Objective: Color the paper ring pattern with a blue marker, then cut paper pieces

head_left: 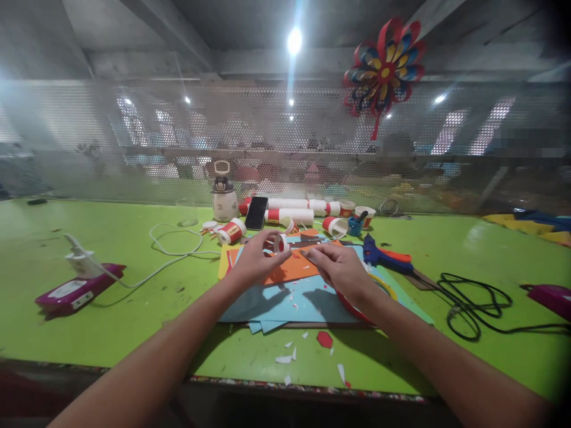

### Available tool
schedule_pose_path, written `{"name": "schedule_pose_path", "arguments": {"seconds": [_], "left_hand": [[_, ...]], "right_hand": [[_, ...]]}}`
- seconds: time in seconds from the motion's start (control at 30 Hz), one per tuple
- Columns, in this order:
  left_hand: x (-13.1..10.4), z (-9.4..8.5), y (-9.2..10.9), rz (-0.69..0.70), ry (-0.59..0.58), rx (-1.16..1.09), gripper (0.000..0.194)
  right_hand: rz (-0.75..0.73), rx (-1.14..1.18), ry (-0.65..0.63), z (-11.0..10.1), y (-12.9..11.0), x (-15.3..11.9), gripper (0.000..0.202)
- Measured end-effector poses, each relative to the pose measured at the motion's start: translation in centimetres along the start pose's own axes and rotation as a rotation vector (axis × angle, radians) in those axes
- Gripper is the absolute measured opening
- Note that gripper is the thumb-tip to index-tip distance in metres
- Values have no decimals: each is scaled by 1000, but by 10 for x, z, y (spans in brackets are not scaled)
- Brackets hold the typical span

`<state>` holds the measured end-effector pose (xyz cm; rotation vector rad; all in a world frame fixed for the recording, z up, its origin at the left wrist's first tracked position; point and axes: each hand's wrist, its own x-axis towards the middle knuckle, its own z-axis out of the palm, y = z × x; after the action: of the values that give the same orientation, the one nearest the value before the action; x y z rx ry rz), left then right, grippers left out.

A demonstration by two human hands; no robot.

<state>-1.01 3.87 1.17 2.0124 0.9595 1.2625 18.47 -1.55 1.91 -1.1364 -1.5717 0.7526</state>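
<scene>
Over the stack of coloured paper, my left hand (257, 259) pinches a small white-and-red paper ring (281, 244) between thumb and fingers. My right hand (339, 267) is closed in a pinch just to its right, apart from the ring. A tiny dark tip shows at its fingertips, too small to name. Beneath both hands lie an orange sheet (285, 274) and light blue sheets (267, 306) sprinkled with paper scraps. Part of a red and yellow ring-shaped thing (386, 286) shows by my right wrist, mostly hidden by it.
A blue glue gun (384, 258) with a black cord (473, 297) lies right. Behind the paper are a phone (256, 213), red-and-white paper cups (232, 230), joined cup tubes (294, 216) and a bottle (225, 202). A purple power strip (75, 294) with a white charger sits left.
</scene>
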Motion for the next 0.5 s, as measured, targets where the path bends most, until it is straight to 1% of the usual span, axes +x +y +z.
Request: {"name": "schedule_pose_path", "arguments": {"seconds": [0.13,0.23,0.3,0.4,0.5], "left_hand": [[3,-6,-4,-68,-30,-46,36],[5,-8,-8,-70,-28,-8,35],[7,-8,-10,-51,-9,60,37],[6,-6,-12,9,57,222,37],[3,-4,-9,91,106,395,34]], "right_hand": [[-6,0,61,0,4,2,40],[-14,-11,102,1,5,3,42],[-12,-9,121,0,5,4,44],[-6,-20,131,-1,9,6,48],[0,-75,100,-3,15,9,45]]}}
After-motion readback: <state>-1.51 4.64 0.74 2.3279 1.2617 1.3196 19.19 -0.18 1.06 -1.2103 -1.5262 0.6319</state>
